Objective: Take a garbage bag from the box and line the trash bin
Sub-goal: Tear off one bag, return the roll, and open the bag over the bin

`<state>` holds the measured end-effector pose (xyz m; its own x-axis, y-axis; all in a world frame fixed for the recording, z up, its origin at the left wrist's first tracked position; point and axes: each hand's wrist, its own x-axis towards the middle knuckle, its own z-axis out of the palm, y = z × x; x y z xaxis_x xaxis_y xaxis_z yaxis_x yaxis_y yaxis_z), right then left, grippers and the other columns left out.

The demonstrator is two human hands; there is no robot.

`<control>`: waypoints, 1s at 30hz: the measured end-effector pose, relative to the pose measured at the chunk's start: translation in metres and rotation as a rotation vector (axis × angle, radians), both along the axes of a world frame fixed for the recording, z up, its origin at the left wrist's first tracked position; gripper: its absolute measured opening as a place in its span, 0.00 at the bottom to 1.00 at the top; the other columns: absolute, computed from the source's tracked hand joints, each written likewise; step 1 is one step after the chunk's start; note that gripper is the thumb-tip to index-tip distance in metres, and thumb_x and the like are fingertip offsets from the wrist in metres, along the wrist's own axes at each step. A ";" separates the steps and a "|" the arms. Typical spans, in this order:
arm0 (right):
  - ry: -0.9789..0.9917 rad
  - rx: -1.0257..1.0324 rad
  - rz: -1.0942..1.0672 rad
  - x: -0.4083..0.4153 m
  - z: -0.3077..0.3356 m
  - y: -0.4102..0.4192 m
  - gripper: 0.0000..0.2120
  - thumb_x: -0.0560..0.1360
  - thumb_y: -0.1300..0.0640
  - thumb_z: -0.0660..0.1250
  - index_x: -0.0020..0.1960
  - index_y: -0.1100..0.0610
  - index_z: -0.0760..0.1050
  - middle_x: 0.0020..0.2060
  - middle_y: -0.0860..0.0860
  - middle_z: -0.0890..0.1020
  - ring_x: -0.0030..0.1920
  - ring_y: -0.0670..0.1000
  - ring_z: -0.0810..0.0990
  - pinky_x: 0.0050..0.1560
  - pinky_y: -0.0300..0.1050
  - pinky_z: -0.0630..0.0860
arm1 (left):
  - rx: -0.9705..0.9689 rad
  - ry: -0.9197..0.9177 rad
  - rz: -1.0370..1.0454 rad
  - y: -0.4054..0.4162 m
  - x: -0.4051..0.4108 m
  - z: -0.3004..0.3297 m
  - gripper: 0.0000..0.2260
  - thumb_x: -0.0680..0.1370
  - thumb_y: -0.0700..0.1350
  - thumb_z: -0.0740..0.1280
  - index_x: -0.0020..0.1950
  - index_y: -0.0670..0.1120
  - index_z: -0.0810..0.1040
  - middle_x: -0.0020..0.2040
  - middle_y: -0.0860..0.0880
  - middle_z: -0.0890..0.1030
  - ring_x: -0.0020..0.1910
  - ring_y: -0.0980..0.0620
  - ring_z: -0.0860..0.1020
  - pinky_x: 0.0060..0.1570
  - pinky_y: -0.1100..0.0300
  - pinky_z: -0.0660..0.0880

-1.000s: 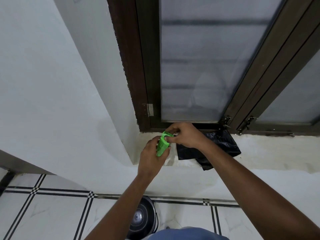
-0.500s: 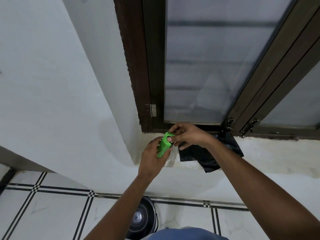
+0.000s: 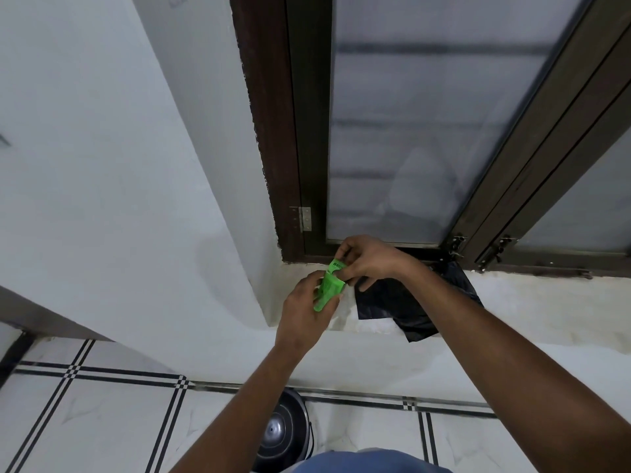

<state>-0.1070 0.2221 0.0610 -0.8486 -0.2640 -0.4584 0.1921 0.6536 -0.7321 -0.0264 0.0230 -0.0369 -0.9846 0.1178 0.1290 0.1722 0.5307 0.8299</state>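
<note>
A small green box (image 3: pixel 330 287) is held over the white window ledge (image 3: pixel 532 302). My left hand (image 3: pixel 305 310) grips its lower end from below. My right hand (image 3: pixel 370 259) pinches the box's top flap with thumb and fingers. A black garbage bag (image 3: pixel 392 305) lies crumpled on the ledge just behind and right of my hands, partly hidden by my right wrist. On the floor below, a round dark trash bin (image 3: pixel 283 435) with a shiny metal lid shows between my forearms, its near side cut off by my clothing.
A dark wooden window frame (image 3: pixel 290 165) with frosted glass rises behind the ledge, with latches (image 3: pixel 457 244) at its lower right. A white wall (image 3: pixel 102 165) stands to the left. White floor tiles (image 3: pixel 85 421) with black stripes lie below.
My hands and the green box have stayed at the same spot over the ledge. My right fingers have shifted slightly on the box's top flap. The view has drifted a little.
</note>
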 end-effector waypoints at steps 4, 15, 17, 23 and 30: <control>0.013 -0.031 -0.001 0.004 -0.002 -0.004 0.19 0.78 0.54 0.82 0.64 0.54 0.79 0.54 0.54 0.89 0.46 0.54 0.92 0.50 0.56 0.90 | -0.006 -0.003 0.029 -0.001 0.001 -0.002 0.24 0.81 0.56 0.76 0.74 0.51 0.76 0.66 0.53 0.84 0.60 0.54 0.83 0.61 0.52 0.85; 0.090 -0.296 -0.326 0.030 -0.032 -0.009 0.08 0.84 0.54 0.72 0.63 0.52 0.81 0.57 0.52 0.88 0.57 0.58 0.89 0.58 0.58 0.87 | 0.017 0.020 0.052 -0.003 0.001 -0.003 0.27 0.84 0.53 0.73 0.81 0.55 0.70 0.69 0.55 0.80 0.62 0.58 0.81 0.60 0.62 0.82; 0.074 -0.374 -0.438 0.044 -0.048 -0.010 0.14 0.81 0.54 0.69 0.66 0.51 0.81 0.62 0.51 0.86 0.63 0.58 0.85 0.67 0.63 0.84 | 0.133 0.016 0.123 -0.001 0.003 0.000 0.22 0.86 0.51 0.71 0.79 0.53 0.72 0.66 0.53 0.82 0.61 0.56 0.84 0.56 0.64 0.84; 0.376 0.152 -0.168 0.078 -0.101 -0.013 0.34 0.77 0.48 0.80 0.80 0.53 0.74 0.69 0.51 0.81 0.62 0.53 0.82 0.62 0.46 0.79 | 0.436 -0.312 0.438 0.010 0.001 -0.005 0.18 0.86 0.55 0.69 0.69 0.48 0.69 0.60 0.46 0.86 0.55 0.46 0.87 0.54 0.48 0.88; 0.351 0.123 -0.217 0.063 -0.110 -0.037 0.31 0.77 0.57 0.81 0.78 0.54 0.76 0.71 0.56 0.82 0.65 0.57 0.84 0.60 0.39 0.74 | 0.188 -0.519 0.486 0.001 0.023 -0.021 0.14 0.85 0.55 0.66 0.55 0.44 0.75 0.44 0.47 0.84 0.39 0.40 0.88 0.45 0.46 0.88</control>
<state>-0.0442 0.1850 -0.0491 -0.9886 -0.0232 -0.1486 0.0880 0.7121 -0.6966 -0.0030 0.0236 -0.0575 -0.8599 -0.3256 -0.3931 -0.4862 0.2879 0.8251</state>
